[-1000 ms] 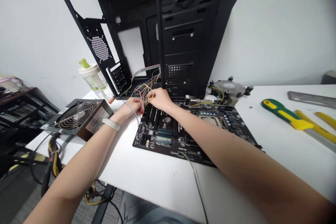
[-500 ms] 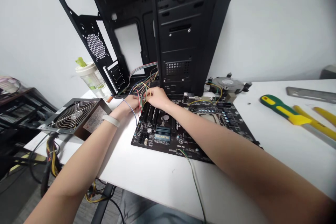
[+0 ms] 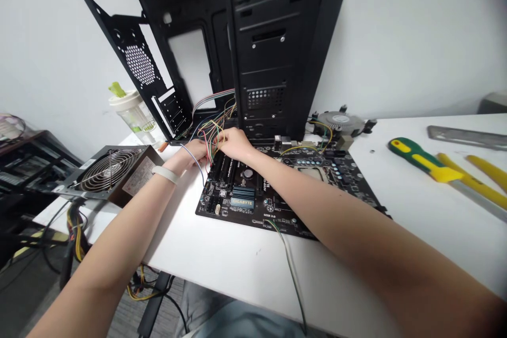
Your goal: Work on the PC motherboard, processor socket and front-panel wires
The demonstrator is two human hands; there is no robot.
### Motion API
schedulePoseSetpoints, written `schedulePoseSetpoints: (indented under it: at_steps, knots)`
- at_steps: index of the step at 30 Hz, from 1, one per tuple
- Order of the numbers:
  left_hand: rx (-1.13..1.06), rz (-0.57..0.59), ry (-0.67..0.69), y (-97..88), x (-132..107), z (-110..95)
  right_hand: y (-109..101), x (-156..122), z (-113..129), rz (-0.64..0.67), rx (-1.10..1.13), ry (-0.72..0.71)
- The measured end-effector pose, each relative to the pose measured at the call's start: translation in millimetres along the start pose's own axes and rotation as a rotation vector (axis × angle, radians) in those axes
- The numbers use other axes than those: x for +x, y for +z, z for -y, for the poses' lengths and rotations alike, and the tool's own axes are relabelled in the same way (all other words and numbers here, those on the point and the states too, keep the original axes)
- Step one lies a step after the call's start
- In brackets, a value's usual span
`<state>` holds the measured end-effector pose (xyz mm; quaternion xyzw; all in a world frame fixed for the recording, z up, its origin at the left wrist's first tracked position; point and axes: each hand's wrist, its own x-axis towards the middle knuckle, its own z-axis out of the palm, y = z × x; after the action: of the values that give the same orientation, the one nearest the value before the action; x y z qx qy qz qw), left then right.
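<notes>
A black motherboard point(image 3: 222, 222) lies flat on the white table in front of the computer case point(image 3: 293, 58). Thin coloured wires point(image 3: 214, 125) run out of the case to the board's far left corner. There my left hand point(image 3: 195, 152) is closed among the wires, its fingertips partly hidden by them. Right beside it, my right hand point(image 3: 234, 143) is closed in a pinch on the wires, above the board's slots. The small ends between my fingers are too hidden to make out. A blue wire point(image 3: 194, 157) loops over my left hand down to the board.
A power supply point(image 3: 137, 182) with a cable bundle point(image 3: 75, 229) is at the left, near a lidded cup point(image 3: 137, 116). The CPU cooler point(image 3: 340, 122) stands behind the board. A green-yellow screwdriver point(image 3: 420, 156) and a metal plate point(image 3: 467, 136) lie right. A loose cable point(image 3: 291, 264) crosses the front edge.
The whole view has shifted slightly, with things appearing a little further left and up. Both hands stay at the same wires, with only small finger movement.
</notes>
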<state>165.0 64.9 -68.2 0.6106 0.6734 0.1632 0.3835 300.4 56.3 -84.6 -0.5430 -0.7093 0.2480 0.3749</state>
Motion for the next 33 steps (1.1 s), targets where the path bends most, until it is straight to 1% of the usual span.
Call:
schedulePoseSetpoints:
  at_steps: [6,10,16,20,24,29,33]
  knots:
    - [0.015,0.009,-0.002,0.2,-4,-1,1,0,-1,-0.001,0.003,0.015]
    - [0.004,0.019,0.023,0.8,-6,-1,2,0,-1,-0.011,0.015,0.025]
    - [-0.038,0.021,0.068,1.9,-4,7,3,0,-1,-0.046,0.071,0.016]
    - [-0.07,0.017,0.103,2.7,1,16,5,2,-5,-0.021,0.127,-0.007]
    - [-0.096,0.038,0.15,1.9,4,22,9,6,-11,0.0,0.169,-0.027]
    - [-0.13,0.061,0.211,-0.4,3,25,12,7,-15,0.038,0.212,-0.056]
    - [-0.143,0.063,0.245,0.1,3,26,11,6,-14,0.051,0.243,-0.039]
